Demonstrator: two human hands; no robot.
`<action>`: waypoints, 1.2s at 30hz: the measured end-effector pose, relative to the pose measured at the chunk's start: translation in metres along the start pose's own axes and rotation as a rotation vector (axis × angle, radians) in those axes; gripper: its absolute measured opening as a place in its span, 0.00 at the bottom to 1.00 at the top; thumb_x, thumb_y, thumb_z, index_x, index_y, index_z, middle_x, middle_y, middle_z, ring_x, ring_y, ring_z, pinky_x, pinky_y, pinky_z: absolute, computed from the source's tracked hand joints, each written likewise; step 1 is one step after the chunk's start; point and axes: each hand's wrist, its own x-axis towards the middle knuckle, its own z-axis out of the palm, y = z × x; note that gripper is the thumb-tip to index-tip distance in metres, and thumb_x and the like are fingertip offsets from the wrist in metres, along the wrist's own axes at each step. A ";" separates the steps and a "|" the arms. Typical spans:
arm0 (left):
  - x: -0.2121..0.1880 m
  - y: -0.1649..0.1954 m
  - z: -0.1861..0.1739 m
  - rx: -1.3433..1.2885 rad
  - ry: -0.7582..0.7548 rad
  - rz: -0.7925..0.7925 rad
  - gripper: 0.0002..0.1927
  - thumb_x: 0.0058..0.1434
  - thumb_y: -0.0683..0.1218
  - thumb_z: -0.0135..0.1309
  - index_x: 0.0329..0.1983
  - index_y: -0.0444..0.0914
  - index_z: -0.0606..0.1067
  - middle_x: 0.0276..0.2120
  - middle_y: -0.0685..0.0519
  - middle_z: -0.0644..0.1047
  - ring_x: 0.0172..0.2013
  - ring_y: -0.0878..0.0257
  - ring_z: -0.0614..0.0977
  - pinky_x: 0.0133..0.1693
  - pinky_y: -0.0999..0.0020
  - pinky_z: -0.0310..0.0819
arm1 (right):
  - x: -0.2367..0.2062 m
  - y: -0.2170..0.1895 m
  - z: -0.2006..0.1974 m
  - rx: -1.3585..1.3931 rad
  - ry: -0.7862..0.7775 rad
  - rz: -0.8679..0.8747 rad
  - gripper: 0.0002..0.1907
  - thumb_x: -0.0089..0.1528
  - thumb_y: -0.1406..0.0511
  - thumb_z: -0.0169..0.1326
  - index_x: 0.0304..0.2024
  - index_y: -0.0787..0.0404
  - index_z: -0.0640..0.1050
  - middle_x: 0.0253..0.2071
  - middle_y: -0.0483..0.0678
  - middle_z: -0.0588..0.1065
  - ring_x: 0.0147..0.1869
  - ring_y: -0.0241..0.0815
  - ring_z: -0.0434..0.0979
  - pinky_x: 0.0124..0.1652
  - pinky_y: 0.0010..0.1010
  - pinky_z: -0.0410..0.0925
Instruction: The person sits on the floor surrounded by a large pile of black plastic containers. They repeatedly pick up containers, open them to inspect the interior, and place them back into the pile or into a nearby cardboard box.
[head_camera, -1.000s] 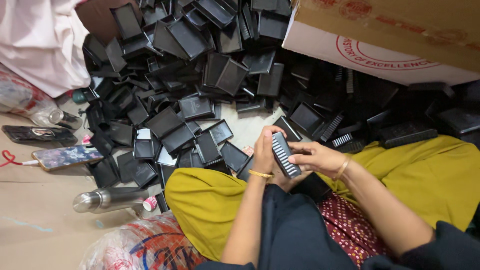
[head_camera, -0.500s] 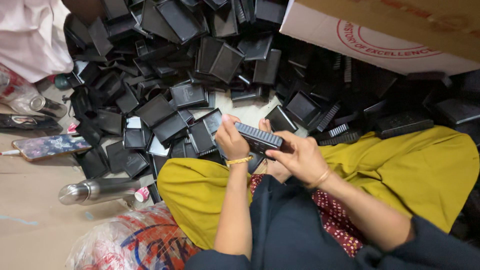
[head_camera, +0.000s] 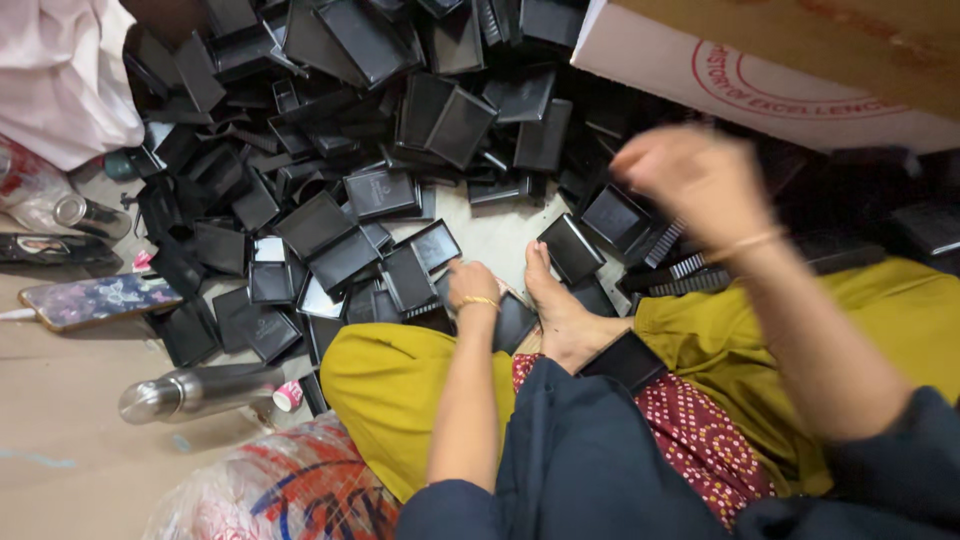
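Note:
A big heap of flat black plastic trays (head_camera: 340, 150) covers the floor in front of me. My left hand (head_camera: 471, 284) is down at the near edge of the heap beside my yellow-clad knee (head_camera: 400, 390), fingers curled onto a black tray (head_camera: 415, 278). My right hand (head_camera: 690, 180) is raised above the heap, blurred by motion, and no object shows in it. Black ridged pieces (head_camera: 680, 272) lie below it. Another black tray (head_camera: 628, 360) rests on my lap next to my bare foot (head_camera: 560, 315).
A white and brown cardboard box (head_camera: 800, 70) stands at the top right. On the left lie a steel bottle (head_camera: 195, 390), a phone with a patterned case (head_camera: 95, 298), a pink cloth (head_camera: 60, 70) and a printed plastic sack (head_camera: 270, 490).
Both hands held a ridged black piece together before. They have parted: the right hand has swung up and to the right, and the left hand has dropped to the trays by my knee.

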 end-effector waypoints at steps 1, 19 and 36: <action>-0.005 0.006 0.004 -0.038 0.028 0.079 0.10 0.65 0.45 0.53 0.40 0.36 0.83 0.52 0.37 0.75 0.42 0.41 0.84 0.46 0.51 0.81 | 0.001 0.016 0.026 -0.174 -0.096 -0.013 0.13 0.63 0.63 0.59 0.48 0.62 0.82 0.44 0.52 0.81 0.44 0.42 0.82 0.46 0.33 0.73; 0.002 -0.011 -0.027 0.041 0.060 0.198 0.11 0.60 0.46 0.57 0.46 0.42 0.79 0.50 0.49 0.78 0.52 0.53 0.80 0.65 0.35 0.57 | -0.063 0.182 0.165 -0.642 -0.359 0.466 0.52 0.48 0.50 0.69 0.71 0.49 0.61 0.60 0.65 0.67 0.61 0.68 0.70 0.59 0.51 0.67; -0.058 0.049 -0.041 -2.277 -0.331 -0.045 0.27 0.73 0.62 0.42 0.64 0.40 0.67 0.51 0.47 0.76 0.46 0.54 0.80 0.49 0.59 0.77 | -0.062 0.085 0.137 0.504 -0.161 0.434 0.32 0.55 0.63 0.66 0.62 0.59 0.74 0.53 0.51 0.79 0.57 0.42 0.78 0.54 0.33 0.72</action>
